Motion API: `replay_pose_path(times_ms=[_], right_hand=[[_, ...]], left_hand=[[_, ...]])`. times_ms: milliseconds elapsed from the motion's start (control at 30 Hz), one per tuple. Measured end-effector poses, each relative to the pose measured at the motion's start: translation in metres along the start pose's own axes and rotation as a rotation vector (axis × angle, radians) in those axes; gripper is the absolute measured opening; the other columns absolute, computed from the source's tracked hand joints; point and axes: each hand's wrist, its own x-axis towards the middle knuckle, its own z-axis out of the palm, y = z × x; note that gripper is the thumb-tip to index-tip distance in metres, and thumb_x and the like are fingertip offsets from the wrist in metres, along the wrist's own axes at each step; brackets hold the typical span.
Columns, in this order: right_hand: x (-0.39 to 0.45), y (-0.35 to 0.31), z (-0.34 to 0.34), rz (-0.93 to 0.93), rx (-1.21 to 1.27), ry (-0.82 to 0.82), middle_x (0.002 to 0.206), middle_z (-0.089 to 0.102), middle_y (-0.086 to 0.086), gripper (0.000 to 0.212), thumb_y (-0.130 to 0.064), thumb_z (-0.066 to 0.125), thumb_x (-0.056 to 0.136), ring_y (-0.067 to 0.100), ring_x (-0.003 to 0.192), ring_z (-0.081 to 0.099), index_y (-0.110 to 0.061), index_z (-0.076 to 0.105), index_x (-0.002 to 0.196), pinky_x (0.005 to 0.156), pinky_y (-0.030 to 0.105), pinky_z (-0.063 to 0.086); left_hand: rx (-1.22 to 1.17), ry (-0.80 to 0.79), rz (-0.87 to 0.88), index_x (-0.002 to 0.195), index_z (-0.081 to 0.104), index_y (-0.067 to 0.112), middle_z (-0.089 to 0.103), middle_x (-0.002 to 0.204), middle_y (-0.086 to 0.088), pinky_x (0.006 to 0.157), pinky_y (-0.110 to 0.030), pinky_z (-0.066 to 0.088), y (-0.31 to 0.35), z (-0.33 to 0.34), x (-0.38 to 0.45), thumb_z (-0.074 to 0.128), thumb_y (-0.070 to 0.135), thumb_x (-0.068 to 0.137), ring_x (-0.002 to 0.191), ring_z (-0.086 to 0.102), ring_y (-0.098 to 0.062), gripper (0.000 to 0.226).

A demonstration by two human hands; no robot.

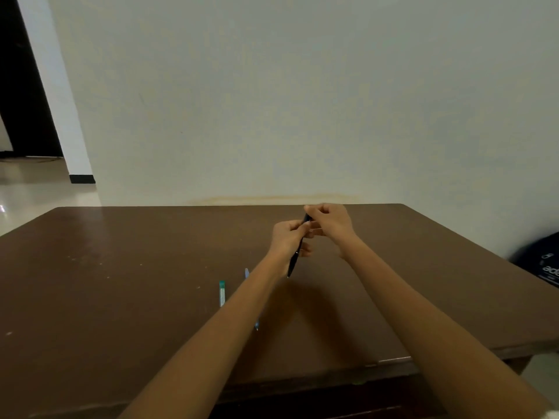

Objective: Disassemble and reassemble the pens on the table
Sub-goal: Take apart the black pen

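While held mid-frame above table:
Black pen: tilted, tip down.
Left hand: fingers clamped on barrel.
Right hand: pinching top end.
Advice: twist gently, keep barrel steady.
Green pen: lower centre-left, lying flat.

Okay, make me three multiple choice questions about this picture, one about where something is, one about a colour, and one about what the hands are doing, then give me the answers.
1. Where does the green-capped pen lie?
A. On the table, left of the left forearm
B. In the right hand
C. On the floor

2. What colour is the pen held in both hands?
A. Red
B. Black
C. White

3. What is the state of the black pen?
A. Lying flat on the table
B. Held above the table by both hands
C. Standing in a cup

Answers: 1 A, it rests on the brown table beside the forearm. 2 B, its barrel looks black. 3 B, the left hand grips its middle and the right hand pinches its top end.
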Motion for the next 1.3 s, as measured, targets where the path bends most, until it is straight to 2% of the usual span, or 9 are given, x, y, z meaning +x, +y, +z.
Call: replay_pose_path(times_ms=[100, 200, 333, 433, 667, 867, 1133, 1200, 1300], right_hand=[[0.007, 0.0, 0.001, 0.03, 0.071, 0.053, 0.077, 0.067, 0.005, 0.021, -0.028, 0.069, 0.084, 0.016, 0.072, 0.064, -0.01, 0.065, 0.073, 0.069, 0.028, 0.055], [0.012, -0.005, -0.004, 0.038, 0.093, -0.003, 0.068, 0.064, 0.003, 0.022, -0.025, 0.069, 0.084, 0.012, 0.064, 0.061, -0.009, 0.065, 0.071, 0.063, 0.021, 0.052], [0.017, -0.013, -0.01, 0.038, 0.072, -0.123, 0.073, 0.065, 0.004, 0.022, -0.022, 0.064, 0.088, 0.011, 0.067, 0.06, -0.001, 0.069, 0.089, 0.066, 0.019, 0.053], [0.019, -0.019, -0.013, 0.059, 0.105, -0.203, 0.075, 0.065, 0.003, 0.018, -0.018, 0.059, 0.091, 0.01, 0.067, 0.058, -0.003, 0.069, 0.093, 0.064, 0.019, 0.052], [0.018, -0.025, -0.015, 0.138, 0.183, -0.187, 0.062, 0.061, 0.002, 0.023, -0.025, 0.073, 0.08, 0.008, 0.051, 0.057, -0.005, 0.064, 0.075, 0.05, 0.017, 0.051], [0.018, -0.02, -0.015, 0.148, 0.155, -0.132, 0.06, 0.059, 0.003, 0.029, -0.029, 0.077, 0.076, 0.011, 0.052, 0.055, -0.007, 0.06, 0.067, 0.049, 0.018, 0.052], [0.026, -0.019, -0.032, 0.147, 0.22, -0.117, 0.076, 0.064, 0.005, 0.019, -0.021, 0.064, 0.088, 0.012, 0.067, 0.06, -0.002, 0.067, 0.09, 0.06, 0.018, 0.053], [0.023, -0.01, -0.032, 0.125, 0.147, -0.129, 0.073, 0.062, 0.005, 0.015, -0.019, 0.063, 0.089, 0.011, 0.063, 0.057, -0.004, 0.067, 0.086, 0.057, 0.018, 0.052], [0.016, 0.014, -0.027, -0.015, -0.305, -0.153, 0.067, 0.061, -0.002, 0.012, -0.019, 0.061, 0.089, 0.006, 0.059, 0.055, -0.015, 0.07, 0.083, 0.054, 0.015, 0.047]], left_hand=[[-0.012, 0.015, 0.054, 0.11, 0.064, 0.005, 0.065, 0.081, -0.005, 0.052, -0.025, 0.056, -0.004, 0.0, 0.003, 0.054, 0.017, 0.093, 0.051, 0.059, -0.012, 0.024], [-0.056, -0.046, 0.076, 0.109, 0.065, 0.003, 0.065, 0.077, -0.006, 0.05, -0.025, 0.055, -0.006, -0.003, 0.007, 0.053, 0.017, 0.094, 0.047, 0.059, -0.011, 0.024], [-0.098, -0.13, 0.092, 0.102, 0.065, 0.004, 0.066, 0.076, -0.006, 0.048, -0.025, 0.053, -0.003, -0.01, 0.013, 0.052, 0.017, 0.094, 0.045, 0.058, -0.012, 0.02], [-0.133, -0.151, 0.098, 0.095, 0.066, 0.007, 0.067, 0.077, -0.005, 0.048, -0.026, 0.054, -0.001, -0.011, 0.014, 0.053, 0.019, 0.094, 0.046, 0.06, -0.014, 0.018], [-0.188, -0.203, 0.063, 0.096, 0.065, 0.007, 0.072, 0.08, -0.004, 0.054, -0.03, 0.057, 0.003, -0.01, 0.014, 0.053, 0.023, 0.094, 0.056, 0.067, -0.021, 0.02], [-0.141, -0.214, 0.05, 0.1, 0.064, 0.003, 0.071, 0.084, -0.008, 0.053, -0.028, 0.056, 0.003, -0.009, 0.013, 0.054, 0.021, 0.093, 0.057, 0.068, -0.02, 0.022], [-0.165, -0.179, 0.048, 0.102, 0.06, 0.002, 0.071, 0.084, -0.01, 0.053, -0.028, 0.057, -0.013, -0.009, 0.01, 0.053, 0.015, 0.093, 0.055, 0.068, -0.02, 0.018], [-0.239, -0.158, 0.068, 0.1, 0.062, 0.005, 0.072, 0.085, -0.009, 0.056, -0.03, 0.058, -0.013, -0.009, 0.012, 0.053, 0.015, 0.093, 0.056, 0.068, -0.021, 0.015], [-0.289, -0.127, 0.108, 0.1, 0.061, 0.007, 0.074, 0.088, -0.007, 0.061, -0.031, 0.059, -0.013, -0.012, 0.014, 0.054, 0.017, 0.092, 0.061, 0.069, -0.021, 0.015]])
